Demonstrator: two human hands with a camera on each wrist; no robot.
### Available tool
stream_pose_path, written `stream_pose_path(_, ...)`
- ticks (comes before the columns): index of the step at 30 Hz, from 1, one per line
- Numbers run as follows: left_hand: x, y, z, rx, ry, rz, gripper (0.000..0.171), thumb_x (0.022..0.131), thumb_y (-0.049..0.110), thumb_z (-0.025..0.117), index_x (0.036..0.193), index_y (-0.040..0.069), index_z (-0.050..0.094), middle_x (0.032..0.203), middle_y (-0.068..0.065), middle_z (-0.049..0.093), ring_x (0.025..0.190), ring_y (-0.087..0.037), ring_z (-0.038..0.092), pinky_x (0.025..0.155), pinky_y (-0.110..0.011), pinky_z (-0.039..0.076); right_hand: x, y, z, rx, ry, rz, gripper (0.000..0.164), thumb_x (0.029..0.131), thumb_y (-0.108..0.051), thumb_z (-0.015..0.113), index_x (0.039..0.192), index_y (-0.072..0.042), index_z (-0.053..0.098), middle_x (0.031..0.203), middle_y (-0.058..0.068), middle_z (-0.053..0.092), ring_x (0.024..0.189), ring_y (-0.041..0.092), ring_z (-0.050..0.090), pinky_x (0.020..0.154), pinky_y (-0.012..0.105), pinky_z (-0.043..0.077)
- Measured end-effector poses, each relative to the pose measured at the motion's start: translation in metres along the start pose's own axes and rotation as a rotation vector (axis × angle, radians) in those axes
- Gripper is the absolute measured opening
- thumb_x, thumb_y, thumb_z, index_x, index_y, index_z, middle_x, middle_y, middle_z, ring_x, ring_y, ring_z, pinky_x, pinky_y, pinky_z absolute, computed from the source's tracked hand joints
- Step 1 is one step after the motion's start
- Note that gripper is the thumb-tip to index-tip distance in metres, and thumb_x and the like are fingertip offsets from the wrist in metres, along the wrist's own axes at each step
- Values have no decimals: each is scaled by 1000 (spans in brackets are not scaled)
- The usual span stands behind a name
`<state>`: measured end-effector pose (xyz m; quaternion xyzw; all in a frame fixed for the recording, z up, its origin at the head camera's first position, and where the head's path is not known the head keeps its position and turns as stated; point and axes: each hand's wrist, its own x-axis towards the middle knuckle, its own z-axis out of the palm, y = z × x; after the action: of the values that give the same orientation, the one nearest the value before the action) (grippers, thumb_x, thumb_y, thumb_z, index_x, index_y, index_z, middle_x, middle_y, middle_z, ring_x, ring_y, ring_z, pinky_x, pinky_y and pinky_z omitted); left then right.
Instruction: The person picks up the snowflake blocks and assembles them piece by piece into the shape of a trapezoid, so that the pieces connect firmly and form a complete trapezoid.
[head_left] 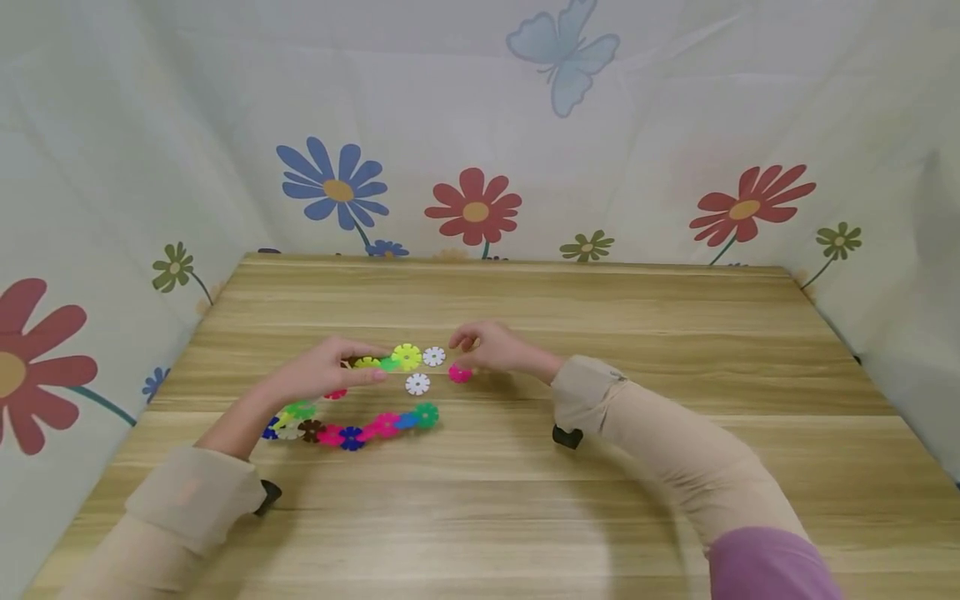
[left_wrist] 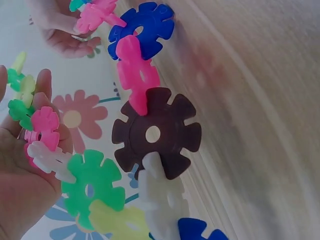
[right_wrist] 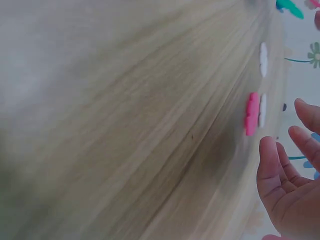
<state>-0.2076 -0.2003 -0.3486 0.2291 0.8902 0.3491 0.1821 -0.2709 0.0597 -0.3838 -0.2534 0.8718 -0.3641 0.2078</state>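
A curved chain of interlocking snowflake discs (head_left: 312,430) bends round on the wooden table, with brown, blue, pink, white, green and yellow pieces. My left hand (head_left: 330,367) holds its upper stretch, the yellow and green discs (head_left: 390,363) lying between thumb and fingers. In the left wrist view the chain passes along the palm, near a brown disc (left_wrist: 165,132). My right hand (head_left: 495,346), fingers loosely bent and holding nothing, hovers just above a loose pink disc (head_left: 460,373). Two loose white discs (head_left: 417,384) lie between the hands; the right wrist view shows them edge-on.
A wooden table (head_left: 525,483) spreads under both arms. Behind it hangs a pale cloth (head_left: 645,150) printed with flowers and a butterfly. The chain's free green end (head_left: 427,415) points right, nearer me than the loose discs.
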Motion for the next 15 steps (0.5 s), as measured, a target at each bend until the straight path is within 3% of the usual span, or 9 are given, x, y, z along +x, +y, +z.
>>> stream_pose_path(6,0,-3,-1,8,6,-2,48,87,37,53,123,4,51,122,-16,53,89,-20,50,69,-29,42,18,0,8,-54,34,11,30,78,-16,67,105,-5,59,99,9,62,90,17,55,75,24,45)
stream_pose_path(15,1,-2,-1,28,16,-21,48,87,38,52,123,5,52,121,-15,54,89,-20,49,69,-29,42,34,0,19,-118,41,40,32,77,-20,68,105,-7,61,104,7,62,96,17,55,83,27,44)
